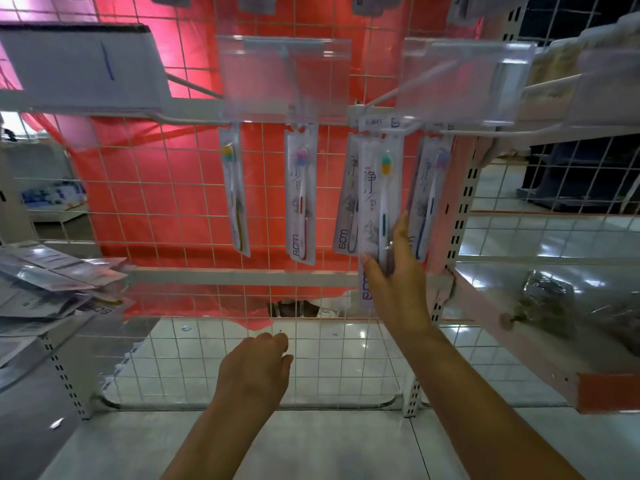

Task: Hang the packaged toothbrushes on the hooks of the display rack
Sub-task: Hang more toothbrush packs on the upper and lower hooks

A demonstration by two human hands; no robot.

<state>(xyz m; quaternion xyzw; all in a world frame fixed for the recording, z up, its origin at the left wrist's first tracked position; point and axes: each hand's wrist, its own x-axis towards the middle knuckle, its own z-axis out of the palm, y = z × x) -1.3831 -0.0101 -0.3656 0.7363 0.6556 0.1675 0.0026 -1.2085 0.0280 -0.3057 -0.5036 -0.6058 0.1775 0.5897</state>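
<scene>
Several packaged toothbrushes hang from hooks on the white wire display rack (166, 202). My right hand (394, 271) grips the lower part of a packaged toothbrush (379, 202) with a green and orange head, whose top sits at a hook (391, 128). Another pack (348, 199) hangs just behind it, and one with a blue handle (429, 195) hangs to its right. Further left hang a red-handled pack (300, 199) and a yellow-handled pack (235, 192). My left hand (256, 368) hovers low in front of the grid, fingers loosely curled, holding nothing.
A heap of loose toothbrush packs (52, 282) lies on the shelf at the left. Clear plastic label holders (284, 74) stick out above the hooks. A pink shelf (502, 306) with a wrapped dark bundle (554, 299) juts out on the right. Red sheeting hangs behind the grid.
</scene>
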